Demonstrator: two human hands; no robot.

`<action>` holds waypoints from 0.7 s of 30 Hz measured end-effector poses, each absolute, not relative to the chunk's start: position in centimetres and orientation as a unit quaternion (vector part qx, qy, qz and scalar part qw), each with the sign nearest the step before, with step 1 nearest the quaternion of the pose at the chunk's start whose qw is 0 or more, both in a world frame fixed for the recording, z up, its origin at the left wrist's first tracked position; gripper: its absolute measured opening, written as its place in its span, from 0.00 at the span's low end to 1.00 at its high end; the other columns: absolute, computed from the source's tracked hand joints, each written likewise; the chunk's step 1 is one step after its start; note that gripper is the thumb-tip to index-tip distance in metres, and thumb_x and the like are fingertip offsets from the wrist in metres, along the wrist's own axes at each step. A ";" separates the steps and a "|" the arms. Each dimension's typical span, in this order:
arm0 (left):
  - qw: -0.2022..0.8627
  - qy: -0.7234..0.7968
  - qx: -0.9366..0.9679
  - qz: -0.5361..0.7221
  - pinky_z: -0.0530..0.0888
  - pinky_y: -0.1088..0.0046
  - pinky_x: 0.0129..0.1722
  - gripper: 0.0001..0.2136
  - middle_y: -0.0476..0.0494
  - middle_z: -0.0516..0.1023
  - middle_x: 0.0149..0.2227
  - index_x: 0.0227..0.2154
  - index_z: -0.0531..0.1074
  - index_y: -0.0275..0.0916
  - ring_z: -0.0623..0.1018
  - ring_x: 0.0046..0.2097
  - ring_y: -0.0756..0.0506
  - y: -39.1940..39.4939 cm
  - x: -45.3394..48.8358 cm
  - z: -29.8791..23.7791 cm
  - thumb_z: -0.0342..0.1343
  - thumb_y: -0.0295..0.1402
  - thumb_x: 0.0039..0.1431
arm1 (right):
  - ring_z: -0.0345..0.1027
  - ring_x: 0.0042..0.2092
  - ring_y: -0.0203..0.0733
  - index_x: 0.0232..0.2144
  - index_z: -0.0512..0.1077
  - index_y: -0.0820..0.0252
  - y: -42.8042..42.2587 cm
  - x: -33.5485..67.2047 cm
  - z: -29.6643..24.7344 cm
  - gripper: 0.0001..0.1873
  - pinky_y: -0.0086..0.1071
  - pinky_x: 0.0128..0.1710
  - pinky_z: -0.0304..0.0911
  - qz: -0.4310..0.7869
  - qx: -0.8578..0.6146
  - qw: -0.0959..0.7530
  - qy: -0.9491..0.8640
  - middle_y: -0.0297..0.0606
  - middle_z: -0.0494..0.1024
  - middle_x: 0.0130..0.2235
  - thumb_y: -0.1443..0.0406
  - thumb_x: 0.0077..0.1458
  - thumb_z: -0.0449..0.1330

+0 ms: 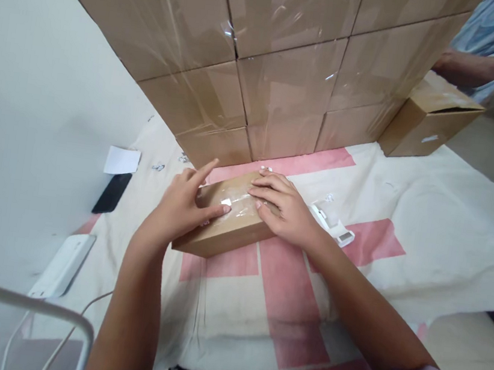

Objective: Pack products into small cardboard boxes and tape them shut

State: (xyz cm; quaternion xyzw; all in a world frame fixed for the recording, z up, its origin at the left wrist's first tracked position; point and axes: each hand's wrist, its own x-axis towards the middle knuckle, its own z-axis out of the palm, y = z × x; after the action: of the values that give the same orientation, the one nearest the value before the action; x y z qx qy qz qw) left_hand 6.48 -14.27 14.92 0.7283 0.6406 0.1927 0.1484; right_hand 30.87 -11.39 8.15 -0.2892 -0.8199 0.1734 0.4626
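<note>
A small brown cardboard box [222, 236] lies on the cloth in front of me, with clear tape [240, 205] across its top. My left hand [188, 201] is at the box's left end, thumb resting on the top near the tape and index finger stretched away. My right hand [283, 208] lies over the right part of the top, fingers extended and pressing on the taped area. Neither hand is wrapped round the box. Just right of my right hand is a white tape dispenser-like device [333, 223], partly hidden.
Taped cardboard boxes [287, 87] stand stacked at the back. Another box [428, 121] sits beside a person's arm [469, 67] at the right. Along the left wall lie a dark phone [112, 193], a white paper [122, 161] and a white device [62, 265]. A white metal rail [22, 299] crosses the lower left.
</note>
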 end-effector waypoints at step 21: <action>0.257 0.645 0.624 0.358 0.74 0.63 0.55 0.15 0.47 0.82 0.51 0.45 0.81 0.46 0.78 0.55 0.39 -14.4 4.6 13.7 0.57 0.46 0.62 | 0.52 0.70 0.58 0.66 0.62 0.52 -11.1 31.4 6.4 0.36 0.57 0.70 0.49 0.350 -0.221 0.533 -0.738 0.48 0.61 0.67 0.44 0.61 0.56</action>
State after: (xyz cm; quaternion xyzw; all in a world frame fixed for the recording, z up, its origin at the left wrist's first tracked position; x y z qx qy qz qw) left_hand 4.61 -14.35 13.70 0.6241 0.6451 0.3581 0.2571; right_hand 31.37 -11.15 6.37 -0.2211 -0.7378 0.3500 0.5332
